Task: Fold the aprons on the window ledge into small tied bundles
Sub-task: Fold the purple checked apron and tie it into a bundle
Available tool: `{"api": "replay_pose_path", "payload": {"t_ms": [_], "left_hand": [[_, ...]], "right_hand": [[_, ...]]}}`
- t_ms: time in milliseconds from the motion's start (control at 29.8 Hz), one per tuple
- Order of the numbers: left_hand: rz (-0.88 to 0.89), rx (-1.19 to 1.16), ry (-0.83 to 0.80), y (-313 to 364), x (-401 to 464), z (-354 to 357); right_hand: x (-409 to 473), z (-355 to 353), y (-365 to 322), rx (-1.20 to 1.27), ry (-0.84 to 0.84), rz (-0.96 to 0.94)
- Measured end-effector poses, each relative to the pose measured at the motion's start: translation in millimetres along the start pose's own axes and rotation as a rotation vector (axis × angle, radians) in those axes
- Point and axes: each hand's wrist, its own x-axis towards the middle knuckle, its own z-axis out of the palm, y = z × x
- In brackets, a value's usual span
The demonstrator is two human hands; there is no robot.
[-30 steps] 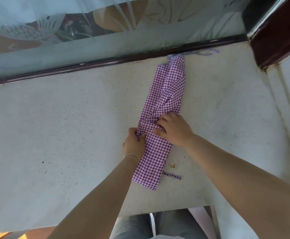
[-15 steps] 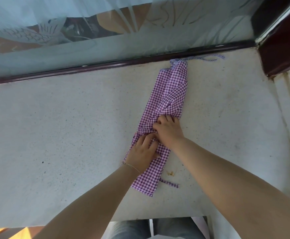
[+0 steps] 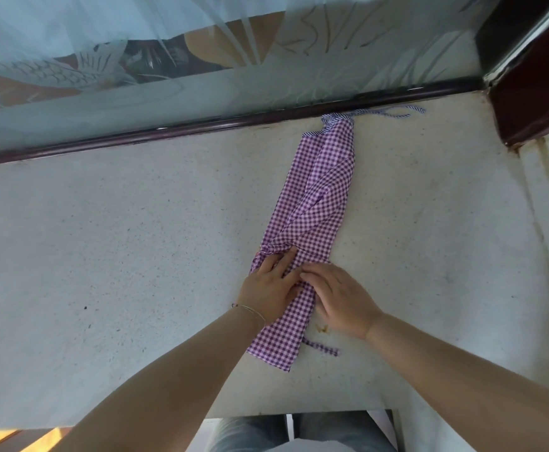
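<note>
Two hands are down on one purple checked apron, which lies as a long narrow strip on the pale stone window ledge, its far end touching the dark window frame and its near end just short of the ledge's front edge. Starting left of the apron: bare speckled ledge, nothing on it that gets in the way. Now the left hand, a thin bracelet on its wrist, lies flat on the apron's left edge, fingers straight and close together, reaching up to a bunched gather in the cloth; that looks like pinning the fold so the strip keeps its width. Just right of it, the right hand lies flat on the apron's right side, fingers loosely spread and extended, tips nearly meeting the left hand; my read is smoothing and holding before the strip is folded shorter. Right of the apron near its lower end, one tie string trails out loose, beside a small yellowish stain. Up at the apron's far end another tie string runs right along the frame toward the dark red corner post. Both strings lie free, so tying looks unobstructed.
</note>
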Motion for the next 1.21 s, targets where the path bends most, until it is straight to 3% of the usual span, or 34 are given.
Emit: {"api": "replay_pose_path", "payload": {"t_ms": [168, 268, 335, 469, 637, 771, 871, 972, 1072, 1106, 1206], "left_hand": [[-0.064, -0.181, 0.035, -6.8, 6.9, -17.9], [-0.047, -0.270, 0.024, -29.1, 11.1, -25.7], [0.064, -0.150, 0.004, -44.4, 8.1, -22.7], [0.099, -0.045, -0.061, -62.6, 1.2, -19.5], [-0.082, -0.234, -0.138, -54.1, 15.5, -38.1], [-0.274, -0.673, -0.229, -49.6, 26.2, -56.7], [-0.334, -0.719, -0.268, -49.6, 28.9, -59.3], [-0.365, -0.760, -0.332, -46.0, 16.6, -61.2], [-0.483, -1.085, -0.349, -34.2, -2.5, -69.8], [-0.479, -1.035, -0.361, -33.7, -7.4, -66.9], [-0.496, -0.975, -0.343, -29.8, -34.2, -55.2]], "right_hand": [[-13.4, 16.2, -4.5, -0.001, -0.229, 0.115], [-9.1, 16.5, -8.1, 0.019, -0.206, 0.167], [-6.2, 19.1, -12.3, 0.010, -0.165, 0.214], [1.4, 24.5, -21.8, -0.073, -0.060, 0.284], [8.5, 29.4, -28.2, -0.105, 0.018, 0.326], [17.8, 25.1, -32.9, -0.084, 0.058, 0.383], [24.2, 12.2, -32.5, -0.005, 0.164, 0.396], [31.0, -3.0, -34.1, 0.002, 0.086, 0.465], [23.4, -16.0, -41.3, 0.228, -0.117, 0.864], [15.3, -14.2, -41.3, 0.375, -0.123, 0.955], [-2.4, -7.3, -44.9, 0.537, -0.043, 0.943]]}}
